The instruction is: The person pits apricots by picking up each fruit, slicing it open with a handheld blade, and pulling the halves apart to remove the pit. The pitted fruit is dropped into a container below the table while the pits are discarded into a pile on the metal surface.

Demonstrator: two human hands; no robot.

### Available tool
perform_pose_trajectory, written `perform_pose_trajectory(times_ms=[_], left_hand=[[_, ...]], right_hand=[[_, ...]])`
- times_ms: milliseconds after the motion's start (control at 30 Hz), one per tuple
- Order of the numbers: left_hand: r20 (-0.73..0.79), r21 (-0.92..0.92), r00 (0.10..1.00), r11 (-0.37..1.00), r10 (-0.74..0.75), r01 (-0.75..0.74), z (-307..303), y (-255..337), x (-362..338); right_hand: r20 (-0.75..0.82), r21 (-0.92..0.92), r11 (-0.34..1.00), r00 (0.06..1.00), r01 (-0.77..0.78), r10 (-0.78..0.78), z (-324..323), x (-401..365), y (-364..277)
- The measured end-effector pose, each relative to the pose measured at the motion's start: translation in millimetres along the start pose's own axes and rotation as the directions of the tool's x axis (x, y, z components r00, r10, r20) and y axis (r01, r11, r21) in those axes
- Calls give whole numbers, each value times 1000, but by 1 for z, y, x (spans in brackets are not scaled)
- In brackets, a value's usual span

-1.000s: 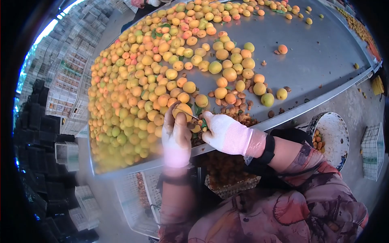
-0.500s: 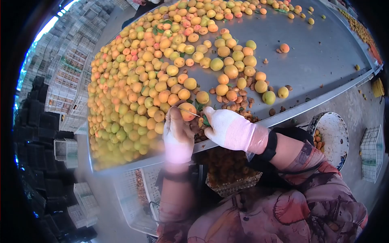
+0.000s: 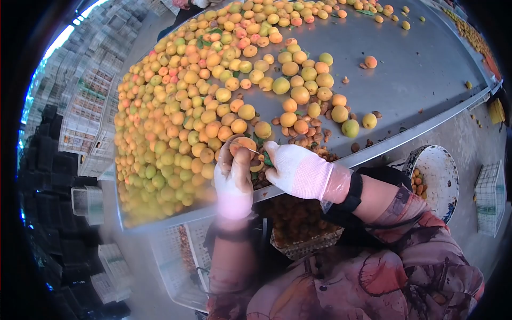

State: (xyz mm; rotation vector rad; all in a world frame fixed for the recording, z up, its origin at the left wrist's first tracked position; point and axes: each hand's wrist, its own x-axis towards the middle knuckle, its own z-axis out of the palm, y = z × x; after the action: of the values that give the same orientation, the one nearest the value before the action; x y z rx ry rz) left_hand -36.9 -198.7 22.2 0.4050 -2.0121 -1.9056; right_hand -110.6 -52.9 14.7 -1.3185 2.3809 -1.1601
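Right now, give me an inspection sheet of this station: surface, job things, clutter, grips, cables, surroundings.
Surface: metal table, left half heaped with apricots, right half mostly bare.
Job's things: one apricot with a thin blade across it.
Clutter: pits and a few leaves near the front edge.
Grips: left hand, gloved, holds the apricot; right hand, gloved, pinches the blade.
Cables: nothing seen.
Surroundings: basket of fruit pieces under the edge, bowl at right, stacked crates at left, another person at the far end.
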Motion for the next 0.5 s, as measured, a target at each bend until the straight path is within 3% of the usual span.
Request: perform_pose_trajectory(times_ms=[67, 133, 167, 267, 300, 367, 400, 433, 467, 500], left_hand=[[3, 17, 999, 998, 52, -52, 0, -3, 0], [-149, -471, 989, 880, -10, -62, 1, -8, 7], [-179, -606, 982, 793, -58, -64, 0, -5, 8], [-210, -601, 974, 797, -80, -64, -35, -9, 19], [-207, -511, 975, 859, -82, -37, -36, -5, 16], [-154, -468, 985, 883, -79, -3, -32, -11, 11], [-87, -417, 993, 908, -85, 41, -28, -13, 8], [-9, 79, 999, 996, 39, -38, -25, -11, 3], [-2, 74, 999, 997, 35, -35, -19, -7, -1], [-16, 93, 1000, 995, -27, 28, -9, 2, -5]], right_hand=[[112, -36, 994, 988, -100, 103, -8, 2, -8], [118, -50, 995, 989, -82, 87, -7, 0, -9], [125, -63, 996, 989, -65, 72, -5, -2, -9], [166, -57, 993, 980, -103, 111, 4, -12, 1], [165, -58, 993, 980, -101, 109, 0, -9, -4], [-12, 149, 975, 986, -164, 167, -13, 0, -14], [-172, 215, 973, 978, -80, 118, -12, 6, -11], [-207, 383, 919, 961, -91, 181, -12, 7, -13], [-234, 539, 838, 940, -87, 247, -13, 10, -17], [-236, 537, 839, 938, -90, 252, -4, 13, -14]])
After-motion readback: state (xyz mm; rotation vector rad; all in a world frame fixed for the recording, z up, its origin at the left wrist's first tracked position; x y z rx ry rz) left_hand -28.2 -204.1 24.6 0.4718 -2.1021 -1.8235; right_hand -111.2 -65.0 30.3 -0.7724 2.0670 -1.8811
